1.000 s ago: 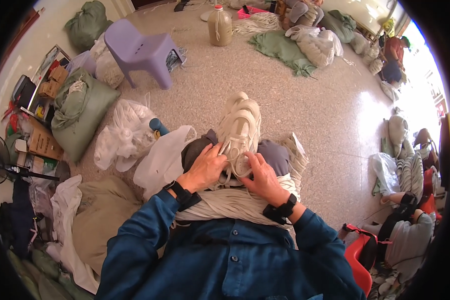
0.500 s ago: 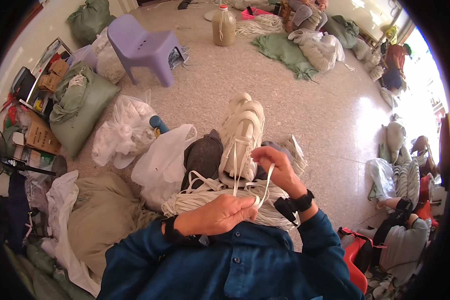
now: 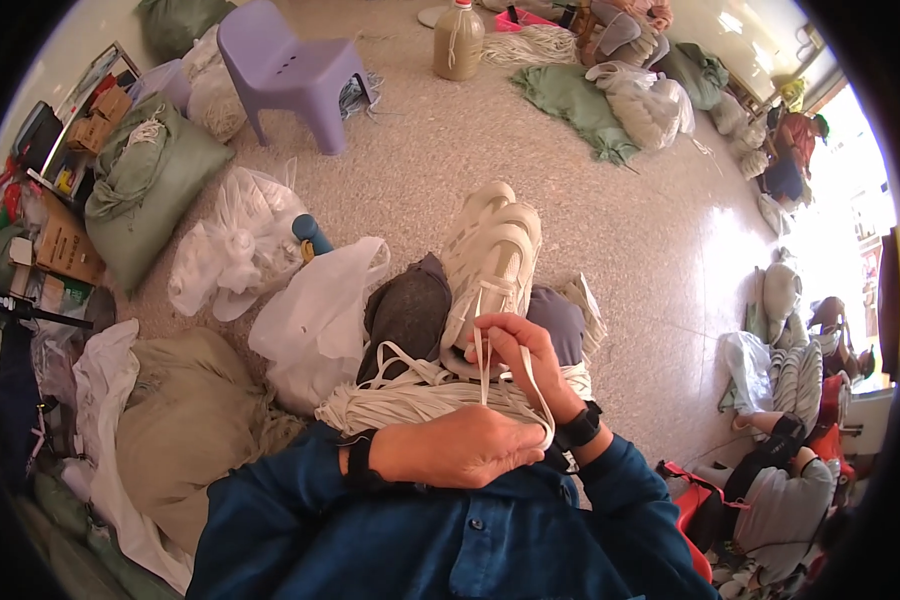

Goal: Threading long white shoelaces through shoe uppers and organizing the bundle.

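Note:
A cream sneaker (image 3: 492, 265) stands between my knees with its toe pointing away from me. In front of my belly lies a thick bundle of cream shoelaces (image 3: 355, 408) across my lap. My left hand (image 3: 460, 447) is closed with the thumb pressed down, pinching a flat cream shoelace (image 3: 541, 395) that loops up toward the shoe. At the sneaker's opening, my right hand (image 3: 530, 362) has its fingers curled around the lace near the eyelets. Its fingertips are partly hidden by each other and by the lace strands.
Left of my knees are white plastic bags (image 3: 310, 320), a blue bottle (image 3: 311, 232) and a khaki sack (image 3: 185, 430). Farther off stand a purple chair (image 3: 295, 75) and a jug (image 3: 458, 45). Other people sit at the far end and on the right, near a red chair (image 3: 690, 510).
My right hand has come left and down toward the shoe opening, its fingers closing in on the lace. My left hand has shifted slightly right. The whole view has tilted a little.

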{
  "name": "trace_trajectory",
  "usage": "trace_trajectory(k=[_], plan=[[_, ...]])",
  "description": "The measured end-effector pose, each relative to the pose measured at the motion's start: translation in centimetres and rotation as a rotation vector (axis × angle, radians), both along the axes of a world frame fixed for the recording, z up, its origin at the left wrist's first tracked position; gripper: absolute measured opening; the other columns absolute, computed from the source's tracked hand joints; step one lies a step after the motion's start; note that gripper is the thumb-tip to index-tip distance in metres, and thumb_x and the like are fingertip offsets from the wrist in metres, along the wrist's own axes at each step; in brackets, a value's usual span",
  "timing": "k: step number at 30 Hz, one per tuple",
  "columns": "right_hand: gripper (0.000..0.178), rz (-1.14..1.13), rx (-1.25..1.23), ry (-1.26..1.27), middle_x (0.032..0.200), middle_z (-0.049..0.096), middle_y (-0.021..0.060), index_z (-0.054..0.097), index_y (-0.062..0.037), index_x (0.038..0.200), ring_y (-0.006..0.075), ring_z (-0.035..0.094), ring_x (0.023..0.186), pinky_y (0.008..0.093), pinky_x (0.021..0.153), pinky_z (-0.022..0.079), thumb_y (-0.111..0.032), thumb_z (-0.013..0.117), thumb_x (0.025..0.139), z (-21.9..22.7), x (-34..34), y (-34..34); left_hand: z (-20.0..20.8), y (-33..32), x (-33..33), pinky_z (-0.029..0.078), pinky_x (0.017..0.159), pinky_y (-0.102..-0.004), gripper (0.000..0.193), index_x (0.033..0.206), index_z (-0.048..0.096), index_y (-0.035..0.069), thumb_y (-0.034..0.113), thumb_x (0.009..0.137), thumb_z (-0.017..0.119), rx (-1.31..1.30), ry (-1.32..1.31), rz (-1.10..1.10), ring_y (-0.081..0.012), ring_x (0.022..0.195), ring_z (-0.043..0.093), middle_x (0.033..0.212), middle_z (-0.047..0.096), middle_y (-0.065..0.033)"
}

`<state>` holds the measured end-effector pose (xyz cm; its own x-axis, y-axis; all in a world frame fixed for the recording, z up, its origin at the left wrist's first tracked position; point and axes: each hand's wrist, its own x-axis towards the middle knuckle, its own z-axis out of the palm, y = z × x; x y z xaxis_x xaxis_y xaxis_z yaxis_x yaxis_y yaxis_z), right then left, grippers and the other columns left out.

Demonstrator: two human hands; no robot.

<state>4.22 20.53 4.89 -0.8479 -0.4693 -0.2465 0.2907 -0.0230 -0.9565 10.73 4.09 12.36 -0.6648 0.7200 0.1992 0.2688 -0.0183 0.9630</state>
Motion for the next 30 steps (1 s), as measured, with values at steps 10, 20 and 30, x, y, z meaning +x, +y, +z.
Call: trace_trajectory(k=[10, 20, 30], plan=[[0.032, -0.168, -0.228, -0.403, 0.112, 0.067, 0.0167, 0.054, 0.0062, 0.122, 0.0228, 0.07, 0.09, 0.0347, 0.081, 0.059, -0.02, 0.051, 0.105, 0.9, 0.4, -0.5, 1.0, 0.2, -0.6, 0.043, 0.057, -0.0454, 0.024, 0.085, 0.05, 0.004, 0.019, 0.1, 0.06, 0.03, 0.109, 0.085, -0.0388, 0.063, 0.056, 0.067, 0.051, -0.0171], [0.023, -0.236, -0.213, -0.475, 0.073, 0.055, -0.0002, 0.06, 0.002, 0.114, 0.0073, 0.046, 0.052, 0.021, 0.046, 0.036, -0.017, 0.058, 0.101, -0.4, -1.5, -0.8, -0.9, -3.9, -2.0, 0.048, 0.061, -0.0371, 0.016, 0.098, 0.057, 0.002, 0.017, 0.098, 0.062, -0.182, -0.092, 0.22, -0.0273, 0.064, 0.059, 0.074, 0.056, -0.0129], [0.019, -0.199, 0.195, -0.031, 0.07, 0.064, 0.005, 0.062, 0.0045, 0.107, 0.0071, 0.052, 0.049, 0.0243, 0.044, 0.039, -0.006, 0.06, 0.092, -0.5, -1.2, -0.9, -7.0, -3.0, -7.3, 0.05, 0.07, -0.0314, 0.018, 0.105, 0.065, -0.003, 0.011, 0.094, 0.064, -0.251, 0.009, 0.628, -0.0182, 0.076, 0.062, 0.092, 0.065, -0.0117]])
